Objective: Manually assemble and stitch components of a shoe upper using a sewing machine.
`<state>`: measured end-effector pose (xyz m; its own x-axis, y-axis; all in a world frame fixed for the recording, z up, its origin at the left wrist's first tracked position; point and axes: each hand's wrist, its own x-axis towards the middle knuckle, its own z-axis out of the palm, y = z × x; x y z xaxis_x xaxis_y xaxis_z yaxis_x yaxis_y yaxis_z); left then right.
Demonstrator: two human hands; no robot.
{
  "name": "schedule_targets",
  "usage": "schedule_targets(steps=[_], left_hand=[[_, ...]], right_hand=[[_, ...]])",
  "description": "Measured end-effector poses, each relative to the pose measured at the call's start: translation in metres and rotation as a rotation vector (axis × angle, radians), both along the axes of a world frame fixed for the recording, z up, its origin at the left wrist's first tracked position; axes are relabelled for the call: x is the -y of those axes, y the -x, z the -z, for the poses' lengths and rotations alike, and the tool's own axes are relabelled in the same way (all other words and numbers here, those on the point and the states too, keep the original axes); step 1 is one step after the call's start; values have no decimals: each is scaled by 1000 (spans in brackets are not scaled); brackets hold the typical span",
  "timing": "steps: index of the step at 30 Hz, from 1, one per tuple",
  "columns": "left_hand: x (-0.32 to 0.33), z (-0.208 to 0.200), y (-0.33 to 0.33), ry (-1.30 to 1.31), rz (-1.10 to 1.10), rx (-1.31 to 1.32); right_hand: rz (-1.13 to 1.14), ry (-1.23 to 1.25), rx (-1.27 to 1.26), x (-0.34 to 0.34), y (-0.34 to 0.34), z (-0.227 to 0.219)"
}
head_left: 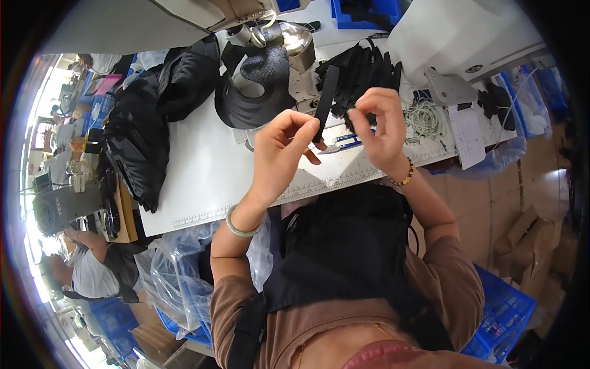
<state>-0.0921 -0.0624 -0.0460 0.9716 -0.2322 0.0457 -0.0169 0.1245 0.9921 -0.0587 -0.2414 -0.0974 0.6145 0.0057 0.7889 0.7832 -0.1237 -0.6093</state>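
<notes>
Head view: blue bin holds black strips; left hand pinches strip.

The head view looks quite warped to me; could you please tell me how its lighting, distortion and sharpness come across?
Head view: strong fisheye bending, the table's ruler edge curving; black vignette at the rim; windows at far left blown out; even, soft light on the white table; left hand, right hand and black strip reasonably sharp.
</notes>
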Motion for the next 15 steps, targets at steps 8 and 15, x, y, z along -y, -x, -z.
schedule_targets(steps=[8, 15], left_hand=[[1, 17, -6, 875, 373, -527], [5, 25, -6, 948, 372, -559]], right_hand=[[-675, -233, -928, -2, -8, -25], [-557, -326, -913, -12, -3, -30]])
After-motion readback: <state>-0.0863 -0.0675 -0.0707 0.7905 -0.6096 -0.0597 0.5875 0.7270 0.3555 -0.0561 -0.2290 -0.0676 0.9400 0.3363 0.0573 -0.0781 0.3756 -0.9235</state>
